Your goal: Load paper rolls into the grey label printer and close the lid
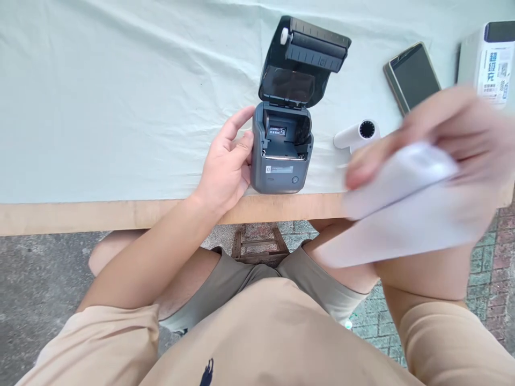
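Observation:
A dark grey label printer [281, 171] stands near the table's front edge. Its lid [306, 59] is flipped up, baring a roller inside the lid and a hollow compartment with no roll in it. My left hand [229, 161] grips the printer's left side, thumb and fingers against the casing. Off to the right and raised above the table edge, my right hand [454, 134] holds a white paper roll [406, 177] with a loose strip hanging from it. Motion blurs both hand and roll. Behind them lies a small white roll-shaped piece [350, 136] with a dark toothed round end.
A smartphone [416, 78] with a dark screen lies at the right, partly behind my right hand. At the far right is a white box [497, 69] with printed labels. A pale cloth [120, 107] covers the table, whose wooden edge [80, 215] runs along the front.

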`<action>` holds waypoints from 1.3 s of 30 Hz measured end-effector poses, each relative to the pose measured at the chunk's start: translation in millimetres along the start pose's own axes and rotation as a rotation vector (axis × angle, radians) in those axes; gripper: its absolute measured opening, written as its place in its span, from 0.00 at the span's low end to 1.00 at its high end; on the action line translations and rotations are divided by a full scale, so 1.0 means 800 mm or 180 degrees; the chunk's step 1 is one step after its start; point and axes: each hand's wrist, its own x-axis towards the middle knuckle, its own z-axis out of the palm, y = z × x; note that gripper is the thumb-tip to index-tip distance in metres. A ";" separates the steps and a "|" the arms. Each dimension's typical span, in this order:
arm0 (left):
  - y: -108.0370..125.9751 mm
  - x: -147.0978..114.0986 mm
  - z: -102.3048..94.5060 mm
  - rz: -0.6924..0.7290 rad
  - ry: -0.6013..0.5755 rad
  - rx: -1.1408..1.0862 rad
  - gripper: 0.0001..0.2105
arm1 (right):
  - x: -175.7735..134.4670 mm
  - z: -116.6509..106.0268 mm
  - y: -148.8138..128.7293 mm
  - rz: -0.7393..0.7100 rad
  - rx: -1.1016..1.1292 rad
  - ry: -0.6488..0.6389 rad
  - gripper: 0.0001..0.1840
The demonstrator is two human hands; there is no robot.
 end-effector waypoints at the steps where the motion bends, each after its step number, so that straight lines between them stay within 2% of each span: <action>1: 0.001 0.000 0.000 0.0006 0.0000 -0.0015 0.20 | 0.004 0.010 -0.010 -0.0136 0.0047 -0.0339 0.21; 3: 0.003 -0.002 0.001 0.0003 -0.0021 0.0011 0.21 | 0.019 0.029 -0.021 -0.0430 -0.0110 -0.0584 0.13; 4: 0.004 -0.003 0.003 -0.0006 -0.0026 0.0041 0.21 | 0.028 0.036 -0.022 -0.0443 -0.0358 -0.0481 0.12; 7: 0.006 -0.005 0.006 -0.0048 0.0000 0.0083 0.20 | 0.050 0.052 -0.023 -0.0326 -0.1053 -0.0141 0.14; 12: 0.004 -0.005 0.005 -0.0005 0.0016 0.0017 0.19 | 0.070 0.059 -0.018 -0.0213 -0.1633 0.0048 0.19; 15: 0.003 -0.005 0.002 0.0011 -0.0036 -0.0007 0.19 | 0.078 0.064 -0.009 -0.0073 -0.1707 -0.0123 0.20; 18: 0.003 -0.005 0.001 -0.0031 -0.0058 -0.0100 0.17 | 0.079 0.070 -0.003 0.0088 -0.1792 -0.0272 0.14; 21: 0.005 -0.005 0.002 -0.0045 -0.0058 -0.0147 0.16 | 0.068 0.074 -0.003 -0.0204 -0.1789 0.0001 0.02; 24: 0.008 -0.007 0.003 -0.0095 -0.0052 -0.0079 0.17 | 0.048 0.076 0.000 -0.0839 -0.1721 0.0348 0.10; 26: 0.009 -0.007 0.002 -0.0136 -0.0085 -0.0080 0.17 | 0.037 0.078 0.005 -0.1019 -0.1702 0.0391 0.10; 28: 0.007 -0.007 -0.001 -0.0091 -0.0231 -0.0133 0.21 | 0.029 0.080 0.011 -0.0967 -0.1688 0.0324 0.09; 32: -0.002 -0.003 -0.010 0.0183 -0.0728 0.0109 0.41 | 0.026 0.083 0.021 -0.0880 -0.1633 0.0294 0.08; 34: -0.005 -0.002 -0.012 0.0299 -0.0790 0.0321 0.47 | 0.029 0.083 0.023 -0.1025 -0.1485 0.0481 0.06; 36: -0.005 -0.004 -0.013 0.0335 -0.0747 0.0423 0.47 | 0.033 0.081 0.023 -0.1156 -0.1241 0.0890 0.07; 39: -0.002 -0.006 -0.012 0.0313 -0.0716 0.0485 0.46 | 0.042 0.078 0.018 -0.0942 -0.1094 0.1603 0.20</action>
